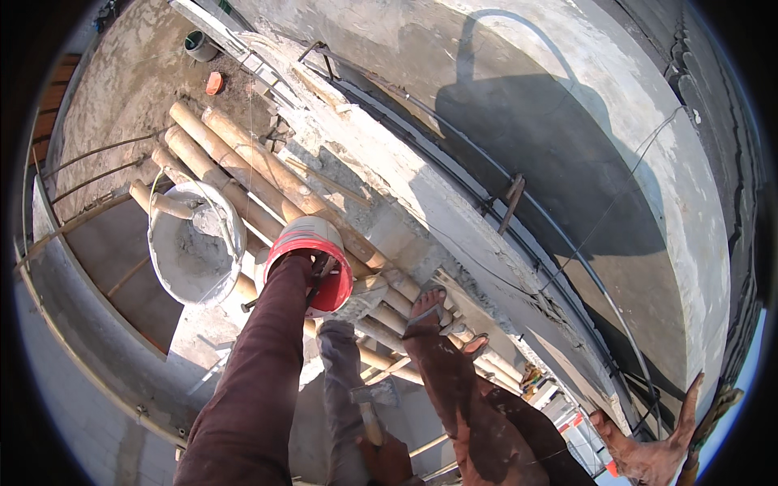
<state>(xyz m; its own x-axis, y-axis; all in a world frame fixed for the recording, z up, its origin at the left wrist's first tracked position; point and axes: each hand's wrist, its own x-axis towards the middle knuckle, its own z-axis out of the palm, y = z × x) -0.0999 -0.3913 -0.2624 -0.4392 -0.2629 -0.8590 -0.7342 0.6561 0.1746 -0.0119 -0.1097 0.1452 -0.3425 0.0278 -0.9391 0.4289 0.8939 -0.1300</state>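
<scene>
My left arm in a maroon sleeve reaches to a red-and-white bucket (336, 296), tipped with its mouth toward me. My left hand (318, 267) is closed at the bucket's mouth, its fingers partly hidden; a dark bar shows beside it. To the left, a white bucket (174, 279) of grey mortar sits by the bamboo poles (259, 174). At the lower right my right hand (648, 458) is spread beside the wall edge, holding nothing. Near the bottom centre, another hand (389, 458), apparently a co-worker's, grips a trowel (373, 405) by its wooden handle, next to a grey-clothed limb.
Sandalled feet (429, 304) stand on the bamboo poles. A rough concrete ledge (381, 174) and a metal pipe (559, 251) run alongside a curved plastered wall (697, 300). On the ground far below lie a dark bucket (198, 46) and an orange object (214, 83).
</scene>
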